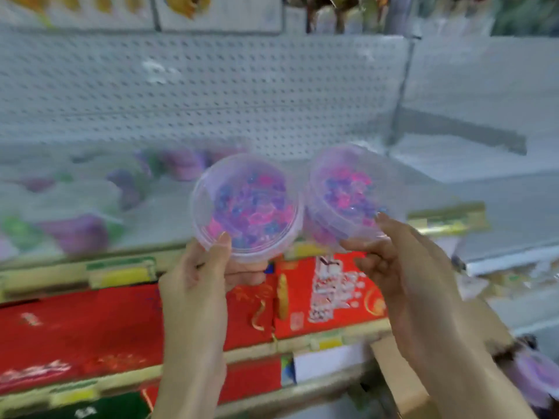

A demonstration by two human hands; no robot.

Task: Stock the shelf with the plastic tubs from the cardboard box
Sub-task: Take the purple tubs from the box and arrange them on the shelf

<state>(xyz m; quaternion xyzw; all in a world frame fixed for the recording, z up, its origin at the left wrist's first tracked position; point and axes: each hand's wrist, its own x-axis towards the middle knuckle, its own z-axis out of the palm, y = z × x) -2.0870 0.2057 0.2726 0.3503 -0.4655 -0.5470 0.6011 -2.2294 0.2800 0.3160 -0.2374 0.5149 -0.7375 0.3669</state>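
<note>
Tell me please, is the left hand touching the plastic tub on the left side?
Touching. The head view shows the left hand gripping the left tub: its thumb lies on the lid's near edge and its fingers curl under the base.

A shop: pegboard-backed shelving [211, 86], price-label strips [121, 276], stacked red goods [75, 328].

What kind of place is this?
Likely a shop aisle: pegboard back panel, price-label strips on shelf edges, red packaged goods below. The left hand holds the left tub, the right hand the right tub.
</note>
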